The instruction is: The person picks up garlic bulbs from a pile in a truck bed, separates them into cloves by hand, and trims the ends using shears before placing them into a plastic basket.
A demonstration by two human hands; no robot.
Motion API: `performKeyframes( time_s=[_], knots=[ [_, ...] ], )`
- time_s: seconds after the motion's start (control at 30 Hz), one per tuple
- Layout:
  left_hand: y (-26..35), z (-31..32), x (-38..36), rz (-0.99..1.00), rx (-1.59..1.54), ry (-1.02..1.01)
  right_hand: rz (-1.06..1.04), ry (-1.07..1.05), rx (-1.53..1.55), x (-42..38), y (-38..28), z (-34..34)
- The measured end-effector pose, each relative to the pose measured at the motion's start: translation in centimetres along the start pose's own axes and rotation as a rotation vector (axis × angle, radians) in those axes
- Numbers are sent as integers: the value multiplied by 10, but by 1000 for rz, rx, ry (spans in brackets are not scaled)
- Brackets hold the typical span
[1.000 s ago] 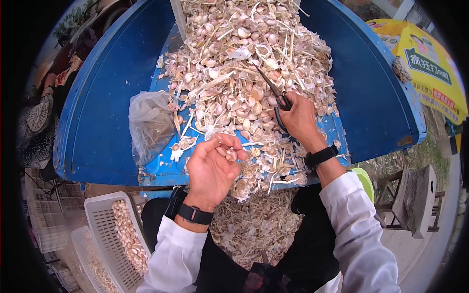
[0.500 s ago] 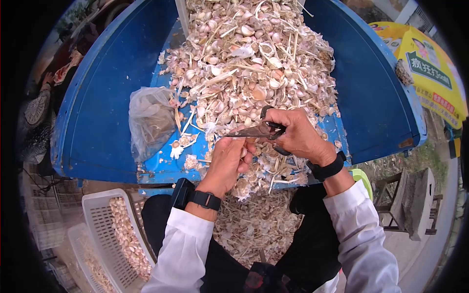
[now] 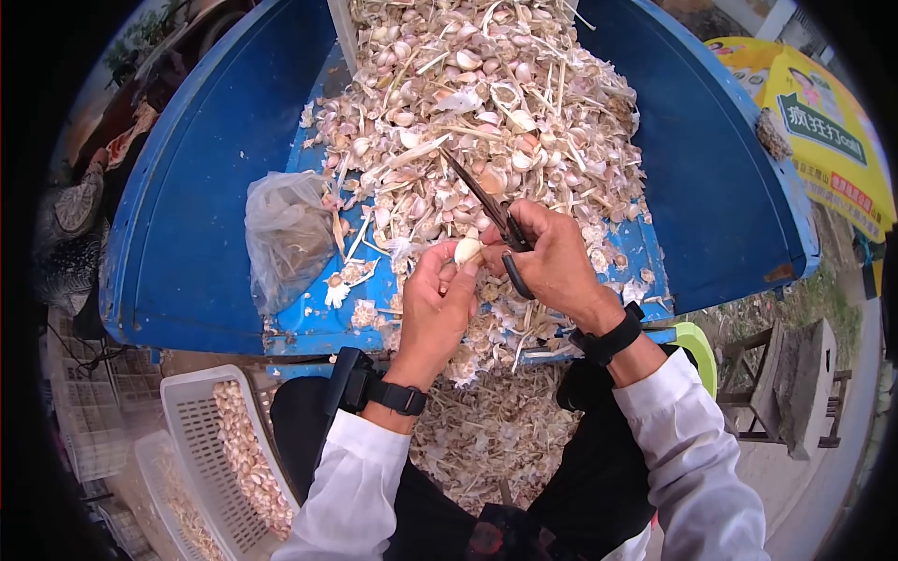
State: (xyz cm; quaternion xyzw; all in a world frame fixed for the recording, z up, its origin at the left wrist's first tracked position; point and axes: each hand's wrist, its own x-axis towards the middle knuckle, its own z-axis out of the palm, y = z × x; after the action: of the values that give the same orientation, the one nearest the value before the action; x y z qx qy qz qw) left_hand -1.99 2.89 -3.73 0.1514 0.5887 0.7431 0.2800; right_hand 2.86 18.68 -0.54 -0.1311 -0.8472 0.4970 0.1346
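Note:
Between the fingertips of my left hand (image 3: pixel 438 299) is a pale garlic clove (image 3: pixel 467 251). My right hand (image 3: pixel 554 266) holds dark scissors (image 3: pixel 488 201), whose blades point up and to the left over the garlic. Its thumb and finger meet the clove's right side. Both hands are above the near edge of a large heap of garlic cloves, skins and dry stalks (image 3: pixel 486 112), which lies on a blue metal surface.
A clear plastic bag (image 3: pixel 288 238) lies left of the heap. Raised blue side walls (image 3: pixel 711 178) flank it. White baskets (image 3: pixel 173 411) with garlic stand lower left. Skins (image 3: pixel 491 430) lie between the legs. A yellow umbrella (image 3: pixel 814 122) is upper right; another person's hand (image 3: pixel 97 159) shows far left.
The scissors have swung from pointing left to pointing up and left. The right hand has turned and its fingertips have come to the clove, which now shows plainly in the left fingers.

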Motion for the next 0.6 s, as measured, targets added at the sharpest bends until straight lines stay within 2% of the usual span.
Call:
performKeyframes(
  time_s=[0.13,0.2,0.27,0.3,0.4,0.5,0.6],
  knots=[
    [5,0,-2,21,39,8,-77,2,89,1,-7,-3],
    [7,-7,-1,-66,-176,116,-124,9,105,-1,-16,-4],
    [14,-14,0,-57,-236,132,-61,-49,-255,-5,-28,-18],
    [19,-15,-1,-43,-291,133,-1,-89,-325,-7,-32,-22],
    [26,-14,-4,-34,-336,146,-137,-133,-405,-20,-14,-22],
    [19,-17,-5,15,-302,129,-120,-165,-485,-28,-16,-12],
    [24,-9,-8,30,-361,193,-100,-184,-572,-30,-23,-3]
  ],
)
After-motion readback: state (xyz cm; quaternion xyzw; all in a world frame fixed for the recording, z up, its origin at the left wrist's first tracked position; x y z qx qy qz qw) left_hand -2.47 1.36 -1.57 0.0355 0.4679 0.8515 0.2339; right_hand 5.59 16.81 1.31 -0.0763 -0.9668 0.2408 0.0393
